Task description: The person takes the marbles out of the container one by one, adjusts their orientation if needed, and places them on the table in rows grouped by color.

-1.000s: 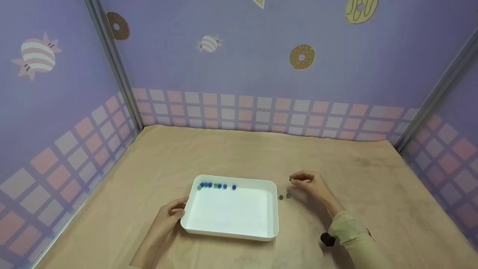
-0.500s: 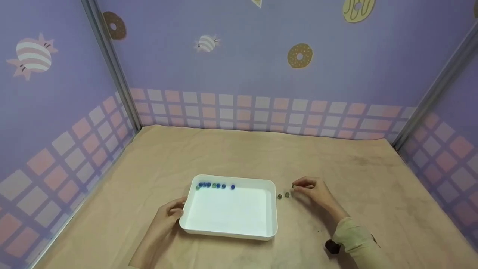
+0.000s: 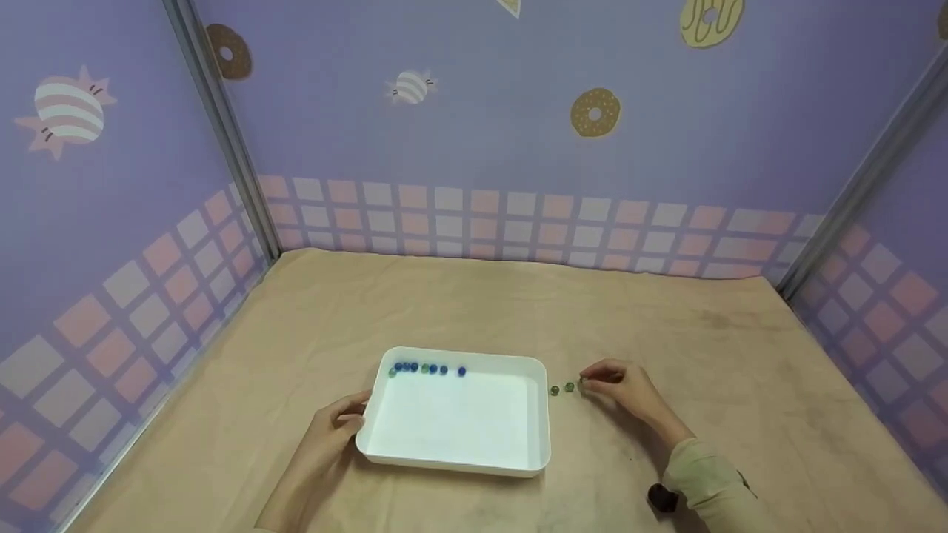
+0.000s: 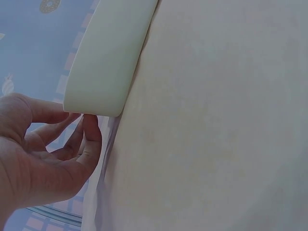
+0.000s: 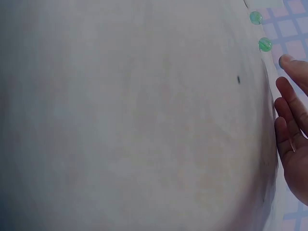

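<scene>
Pinched between the thumb and forefinger of the right hand (image 3: 623, 386) is a small, round, dark greenish glass marble (image 5: 281, 61), mostly hidden by the fingertips; the other fingers show slightly bent in the right wrist view. It sits just above or at the cloth, to the right of two clear green glass marbles (image 3: 562, 389) that lie in a short line outside the right wall of a shallow, white, rectangular plastic tray (image 3: 548, 426). The nearer of the two to the tray is just beside that wall.

Over at the opposite end, the left hand (image 3: 335, 426) has its thumb and bent fingertips against the tray's left wall; whether they squeeze it or simply rest there is hard to tell. Inside the tray, six blue and two green glass marbles (image 3: 433, 369) lie along the far wall, mostly bunched towards the left corner, with one blue marble set apart to the right.

Beneath everything spreads a beige cloth (image 3: 474, 303). Near the right arm's pale sleeve (image 3: 707, 474) is a dark object (image 3: 661, 498). Lilac walls (image 3: 489, 104) with printed sweets and pink-and-white checks stand behind.
</scene>
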The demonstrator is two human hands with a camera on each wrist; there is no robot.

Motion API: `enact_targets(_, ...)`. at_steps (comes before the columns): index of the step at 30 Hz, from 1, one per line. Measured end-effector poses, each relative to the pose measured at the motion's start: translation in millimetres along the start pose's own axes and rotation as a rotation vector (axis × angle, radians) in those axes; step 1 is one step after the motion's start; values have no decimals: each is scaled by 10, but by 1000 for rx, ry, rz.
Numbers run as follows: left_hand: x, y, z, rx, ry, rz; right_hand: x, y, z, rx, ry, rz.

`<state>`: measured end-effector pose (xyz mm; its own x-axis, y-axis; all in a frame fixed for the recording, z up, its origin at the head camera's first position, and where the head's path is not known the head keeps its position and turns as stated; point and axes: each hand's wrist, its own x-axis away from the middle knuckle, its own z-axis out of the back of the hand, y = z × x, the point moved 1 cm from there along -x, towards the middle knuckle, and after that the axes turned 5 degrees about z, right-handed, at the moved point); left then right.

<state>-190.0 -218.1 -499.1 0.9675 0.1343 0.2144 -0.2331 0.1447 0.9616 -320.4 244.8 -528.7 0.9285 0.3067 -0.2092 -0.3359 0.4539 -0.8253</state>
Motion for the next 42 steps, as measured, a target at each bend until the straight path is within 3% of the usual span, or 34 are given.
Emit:
enact_targets(4,-3,-5,-5,9,6,15,7,3,1,21,-17,15)
enact_targets(14,-18,2,9,-65,16,-17,6,2,-7,68,-17,-51)
enact_targets(23,-12,-7,29,-102,5,-22,16,-9,-3,57,-58,33)
enact_targets(42,-29,-28,26,-96,23,-43,47,-155,-15,73,-67,18)
